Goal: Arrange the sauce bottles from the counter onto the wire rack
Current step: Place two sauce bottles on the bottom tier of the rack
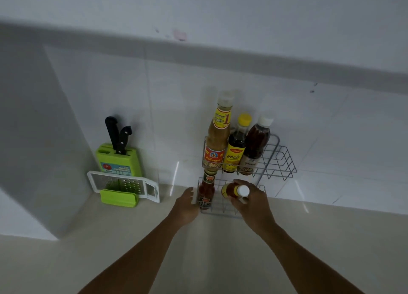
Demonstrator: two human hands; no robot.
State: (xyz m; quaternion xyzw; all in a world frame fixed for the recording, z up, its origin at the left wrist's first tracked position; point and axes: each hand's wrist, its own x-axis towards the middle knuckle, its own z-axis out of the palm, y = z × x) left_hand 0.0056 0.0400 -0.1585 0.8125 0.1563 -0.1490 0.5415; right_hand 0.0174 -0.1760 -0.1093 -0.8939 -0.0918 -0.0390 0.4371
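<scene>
A two-tier grey wire rack [280, 161] stands on the counter against the tiled wall. Its top shelf holds three upright bottles: a tall pale sauce bottle [217, 134], a dark bottle with a yellow cap [237, 145] and a brown bottle with a white cap [256, 143]. On the bottom shelf's left stands a red chilli sauce bottle [206, 192]. My right hand [251, 201] grips an orange white-capped bottle [235, 191], tilted toward me, over the bottom shelf. My left hand [185, 205] rests with fingers apart beside the rack's left edge, next to the red bottle.
A green knife block [119, 159] with two black-handled knives stands at the left by the wall. A white grater on a green holder [123, 186] leans in front of it. Beige counter [110, 249] spreads toward me.
</scene>
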